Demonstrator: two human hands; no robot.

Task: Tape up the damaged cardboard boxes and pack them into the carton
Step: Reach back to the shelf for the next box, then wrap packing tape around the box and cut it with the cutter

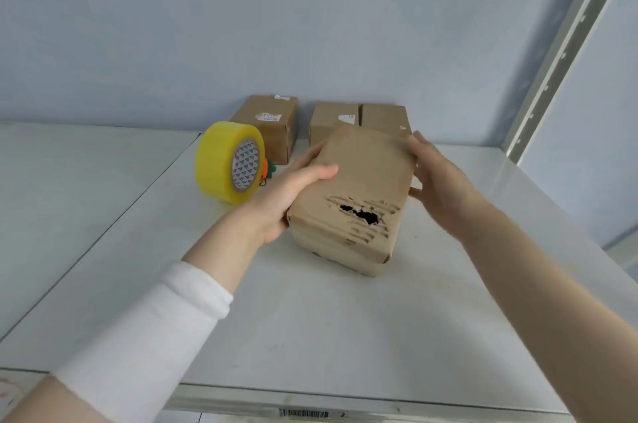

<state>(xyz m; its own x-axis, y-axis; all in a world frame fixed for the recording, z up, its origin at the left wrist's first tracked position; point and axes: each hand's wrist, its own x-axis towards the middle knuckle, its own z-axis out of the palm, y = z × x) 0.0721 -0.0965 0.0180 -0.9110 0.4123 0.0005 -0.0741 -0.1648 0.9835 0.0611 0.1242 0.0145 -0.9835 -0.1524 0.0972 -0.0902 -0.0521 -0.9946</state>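
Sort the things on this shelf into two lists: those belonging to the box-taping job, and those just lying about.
Job: torn cardboard box, held by left hand and right hand; yellow tape roll; three small cardboard boxes behind.
Lying about: carrot-shaped trinket beside the roll; barcode label on shelf edge.

White shelf board (310, 336), a seam crossing its left part. Pale blue wall (310, 25), far side. Grey slotted upright post (566, 42), far right. Barcode label (303, 413), near edge. Small orange-and-green charm (268, 170), left of centre.
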